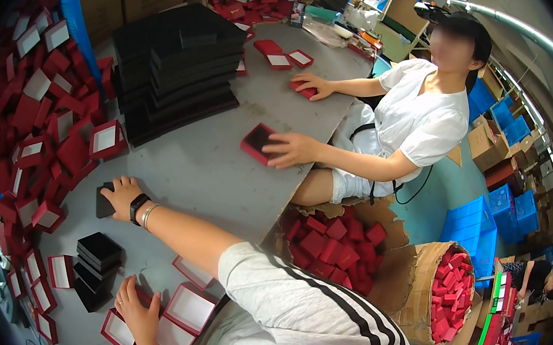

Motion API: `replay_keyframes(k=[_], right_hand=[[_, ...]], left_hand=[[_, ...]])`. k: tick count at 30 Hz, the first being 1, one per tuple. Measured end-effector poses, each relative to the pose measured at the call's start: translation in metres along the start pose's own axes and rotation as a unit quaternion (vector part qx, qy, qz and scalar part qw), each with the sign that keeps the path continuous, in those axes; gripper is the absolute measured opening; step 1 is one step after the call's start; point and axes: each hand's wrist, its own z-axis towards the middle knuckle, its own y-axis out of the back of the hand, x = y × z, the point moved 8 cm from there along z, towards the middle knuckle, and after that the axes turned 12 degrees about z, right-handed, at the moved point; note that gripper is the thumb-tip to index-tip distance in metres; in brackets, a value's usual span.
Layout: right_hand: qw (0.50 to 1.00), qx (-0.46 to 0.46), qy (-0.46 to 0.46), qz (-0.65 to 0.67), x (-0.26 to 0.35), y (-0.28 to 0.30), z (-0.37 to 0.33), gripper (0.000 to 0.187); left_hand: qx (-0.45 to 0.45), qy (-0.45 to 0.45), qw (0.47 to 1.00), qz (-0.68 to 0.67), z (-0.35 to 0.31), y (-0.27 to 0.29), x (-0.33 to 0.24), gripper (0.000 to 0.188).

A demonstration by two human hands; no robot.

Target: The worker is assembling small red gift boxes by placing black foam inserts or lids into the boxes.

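My right hand, with a dark watch and a bracelet on the wrist, grips a small black pad on the grey table. Its fingers are bent over the pad's edge. Lower in the view, my left hand has its thumb and fingers apart above an open red box with a white inside. I cannot tell whether it touches the box. More open red boxes lie right beside that hand. Between my hands stand small stacks of black pads.
A large heap of red boxes runs along the left edge. Tall stacked black sheets stand at the back. Across the table, a co-worker handles a red box. Cartons of red boxes stand beside the table.
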Motion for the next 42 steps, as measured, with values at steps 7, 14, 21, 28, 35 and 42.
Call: replay_keyframes(k=[7, 14, 21, 28, 35, 42], right_hand=[[0.985, 0.075, -0.058, 0.145, -0.013, 0.051, -0.043, 0.072], [0.788, -0.008, -0.036, 0.614, 0.015, 0.091, -0.109, 0.074], [0.651, 0.083, -0.044, 0.753, 0.083, 0.058, -0.215, 0.072], [0.528, 0.124, -0.072, 0.837, 0.115, 0.044, -0.252, 0.065], [0.769, 0.072, -0.096, 0.627, 0.072, 0.098, -0.285, 0.039], [0.843, -0.042, -0.180, 0.505, -0.018, 0.114, -0.299, 0.038]], left_hand=[[-0.011, -0.003, 1.000, 0.000, -0.001, 0.004, -0.001, 0.068], [-0.046, 0.015, 0.998, -0.046, -0.001, 0.002, 0.009, 0.066], [-0.191, -0.091, 0.967, -0.142, -0.012, 0.054, -0.016, 0.094], [-0.195, -0.135, 0.967, -0.091, -0.037, 0.098, -0.068, 0.106], [-0.188, -0.037, 0.973, -0.128, -0.065, 0.100, -0.072, 0.105], [-0.053, 0.035, 0.998, -0.005, -0.104, 0.050, -0.057, 0.101]])
